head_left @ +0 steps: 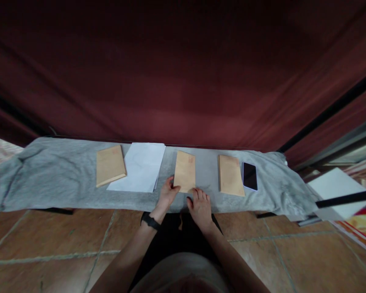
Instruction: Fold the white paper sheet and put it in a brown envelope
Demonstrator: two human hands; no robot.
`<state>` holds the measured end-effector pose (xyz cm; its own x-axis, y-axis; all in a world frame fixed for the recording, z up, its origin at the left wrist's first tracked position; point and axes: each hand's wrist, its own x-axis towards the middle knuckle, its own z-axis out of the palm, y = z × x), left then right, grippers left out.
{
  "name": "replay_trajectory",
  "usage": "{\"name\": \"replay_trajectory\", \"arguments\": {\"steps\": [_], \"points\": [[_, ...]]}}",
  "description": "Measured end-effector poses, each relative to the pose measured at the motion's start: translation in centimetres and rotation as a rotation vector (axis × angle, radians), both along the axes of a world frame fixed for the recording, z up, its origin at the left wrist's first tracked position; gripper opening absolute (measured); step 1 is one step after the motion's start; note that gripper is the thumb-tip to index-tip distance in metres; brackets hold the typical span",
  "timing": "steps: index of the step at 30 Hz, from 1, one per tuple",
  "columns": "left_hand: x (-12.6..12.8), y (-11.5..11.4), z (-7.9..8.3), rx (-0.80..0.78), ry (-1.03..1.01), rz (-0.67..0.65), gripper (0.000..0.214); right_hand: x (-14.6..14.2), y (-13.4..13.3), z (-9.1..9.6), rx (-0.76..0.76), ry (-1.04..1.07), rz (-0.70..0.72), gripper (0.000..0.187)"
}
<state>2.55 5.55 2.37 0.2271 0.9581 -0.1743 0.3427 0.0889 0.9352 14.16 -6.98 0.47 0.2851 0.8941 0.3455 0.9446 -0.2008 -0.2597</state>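
A brown paper envelope (184,173) lies upright in front of me on the grey cloth, its flap end away from me and a small reddish print near its upper right corner. My left hand (167,196) pinches its lower left corner, thumb on top and the other fingers along the edge. At the lower right corner, my right hand (201,207) rests with its fingertips touching the paper, thumb held apart. To the right lies a pile of brown envelopes (232,175). Another thick stack of envelopes (110,166) sits at the left, overlapping white paper sheets (142,167).
Beside the right pile lies a phone (250,176) with a dark screen. Grey cloth (64,175) covers the long narrow table. A dark red curtain (183,81) hangs behind it. Black metal bars (332,108) and a white board (338,191) stand at the right.
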Motion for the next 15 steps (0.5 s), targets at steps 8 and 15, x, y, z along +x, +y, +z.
{"name": "replay_trajectory", "arguments": {"steps": [8,15], "points": [[2.3,-2.5,2.2,0.097,-0.247,-0.068,0.046,1.4,2.0,0.9,0.073,0.72,-0.147,0.02],[2.4,-3.1,-1.4,-0.068,-0.189,-0.141,0.066,0.3,2.4,-0.2,0.069,1.416,-0.2,0.042]]}}
